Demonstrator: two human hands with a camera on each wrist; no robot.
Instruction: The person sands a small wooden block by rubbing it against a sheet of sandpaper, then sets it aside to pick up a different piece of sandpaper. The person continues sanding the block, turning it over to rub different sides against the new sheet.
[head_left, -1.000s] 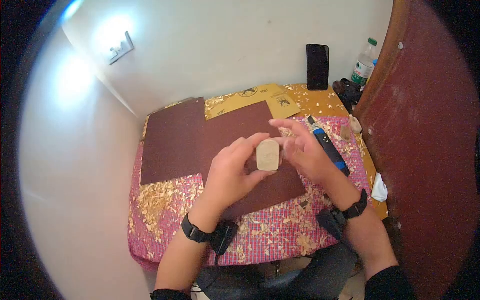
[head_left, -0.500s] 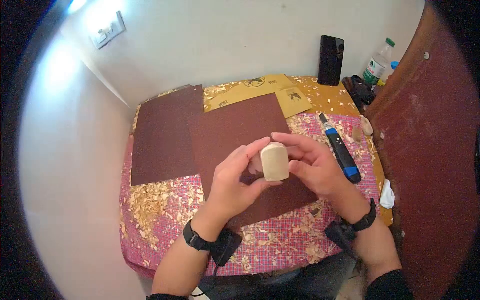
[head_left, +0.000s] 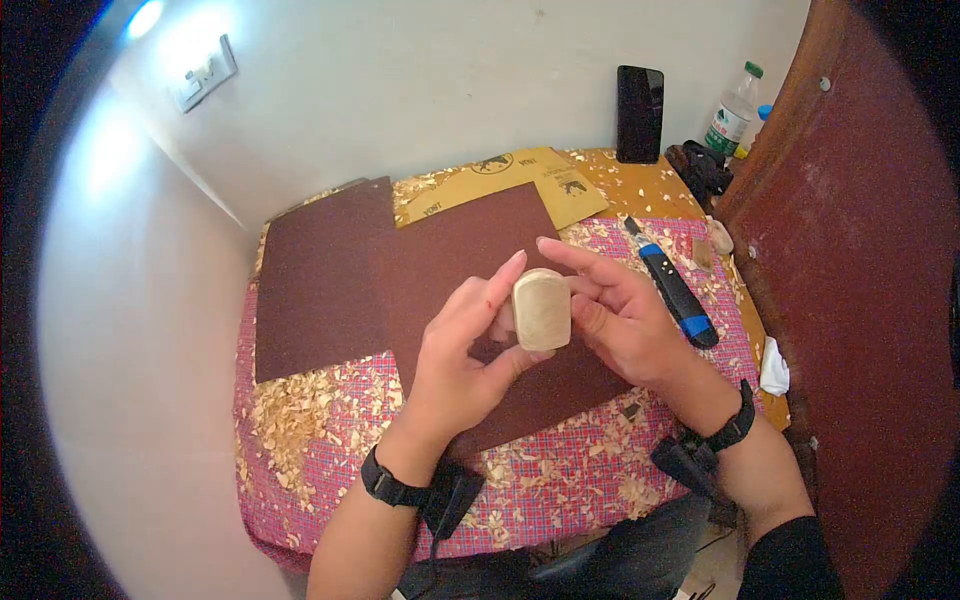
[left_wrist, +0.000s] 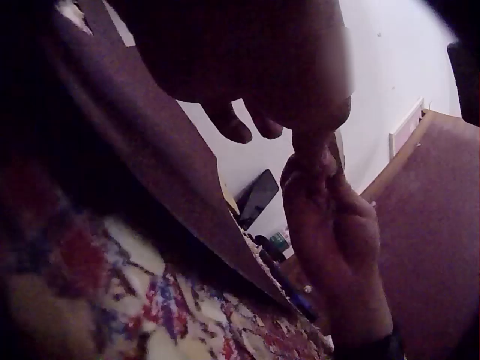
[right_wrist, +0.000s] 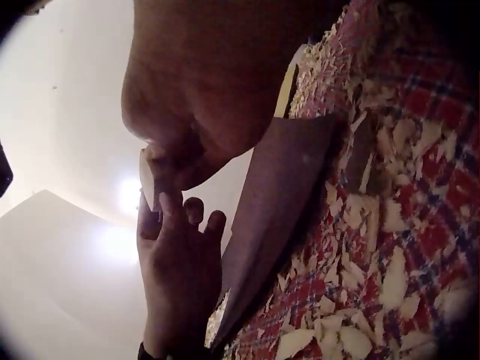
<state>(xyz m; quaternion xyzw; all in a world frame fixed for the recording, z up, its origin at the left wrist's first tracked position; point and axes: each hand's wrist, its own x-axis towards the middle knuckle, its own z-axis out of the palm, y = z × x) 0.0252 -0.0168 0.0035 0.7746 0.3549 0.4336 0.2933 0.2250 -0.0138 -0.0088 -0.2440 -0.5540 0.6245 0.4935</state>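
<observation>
A pale carved wooden block (head_left: pixel 542 312) with a rounded top end is held up over the brown sandpaper sheet (head_left: pixel 470 240). My left hand (head_left: pixel 455 350) grips it from the left, thumb under its lower edge and fingers at its side and back. On the other side, my right hand (head_left: pixel 635 325) pinches it near the right edge, its index finger stretched out above. The right wrist view shows the block (right_wrist: pixel 147 180) edge-on between both hands; in the left wrist view the left hand (left_wrist: pixel 255 60) covers most of it.
A second sandpaper sheet (head_left: pixel 325 280) lies at left, yellow-backed sandpaper (head_left: pixel 575 190) behind. Wood shavings (head_left: pixel 290 420) litter the checked cloth (head_left: pixel 540 510). A black-and-blue knife (head_left: pixel 680 300) lies at right, near a white wad (head_left: pixel 773 368). A phone (head_left: pixel 640 115) and bottle (head_left: pixel 733 115) stand at the back.
The block has turned and tilted a little between the fingers. My right hand drew closer to it, then its index finger lifted and straightened. The head view has shifted slightly.
</observation>
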